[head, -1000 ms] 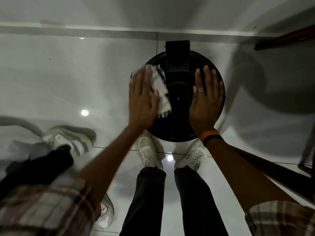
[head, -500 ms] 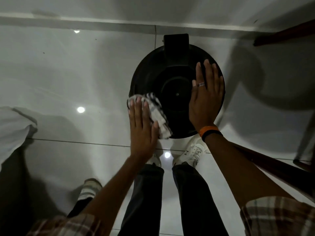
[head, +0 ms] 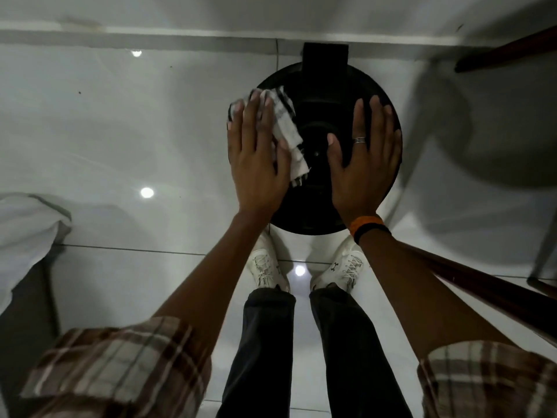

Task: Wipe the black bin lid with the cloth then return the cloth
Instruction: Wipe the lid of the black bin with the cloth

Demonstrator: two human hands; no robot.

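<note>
A round black bin lid (head: 319, 95) faces me from below, with a square hinge block at its far edge. My left hand (head: 256, 155) lies flat on the lid's left side and presses a white cloth with dark stripes (head: 286, 128) against it; the cloth sticks out past my fingers and thumb. My right hand (head: 364, 158) rests flat on the lid's right side, fingers spread, nothing in it. It wears a ring, and an orange and black band sits on the wrist.
The bin stands on glossy white floor tiles (head: 120, 131) against the wall skirting. My white shoes (head: 265, 267) are just in front of it. A dark wooden bar (head: 482, 285) runs at the right, another at top right. White fabric (head: 24, 224) lies at the left.
My left hand has slid the cloth from the lid's near left edge up toward its far left. The right hand has stayed flat on the right side.
</note>
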